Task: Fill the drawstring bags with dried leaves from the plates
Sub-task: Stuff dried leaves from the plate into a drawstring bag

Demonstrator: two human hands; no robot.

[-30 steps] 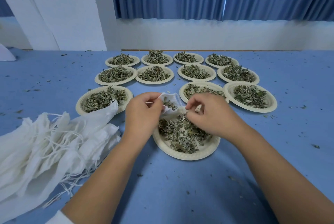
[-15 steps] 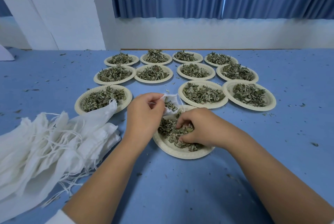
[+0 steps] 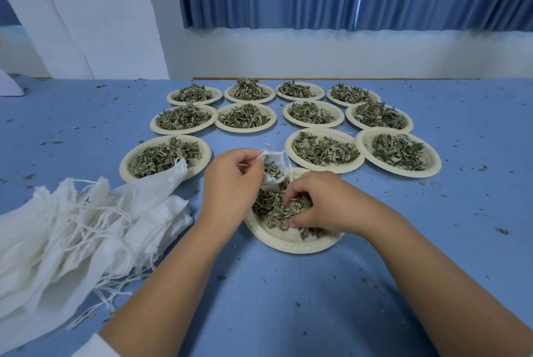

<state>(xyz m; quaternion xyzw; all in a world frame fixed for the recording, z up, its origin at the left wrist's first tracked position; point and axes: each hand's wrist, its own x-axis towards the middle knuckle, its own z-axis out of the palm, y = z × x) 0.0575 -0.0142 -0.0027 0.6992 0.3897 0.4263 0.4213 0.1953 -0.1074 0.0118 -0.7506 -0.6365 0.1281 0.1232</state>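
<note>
My left hand (image 3: 230,181) pinches the rim of a small white drawstring bag (image 3: 274,165), holding its mouth open over the nearest plate (image 3: 288,241). Some dried leaves lie inside the bag. My right hand (image 3: 320,204) reaches down into the same plate, its fingers curled around a clump of dried leaves (image 3: 277,209). The hand covers the plate's right side.
Several more plates of dried leaves (image 3: 323,150) stand in rows behind, up to the table's far edge. A heap of white drawstring bags (image 3: 80,230) lies at the left, one corner over a plate (image 3: 164,157). Leaf crumbs dot the blue tabletop (image 3: 288,313).
My right hand has dropped from the bag's mouth down into the near plate and closed on leaves. My left hand keeps the bag in the same place.
</note>
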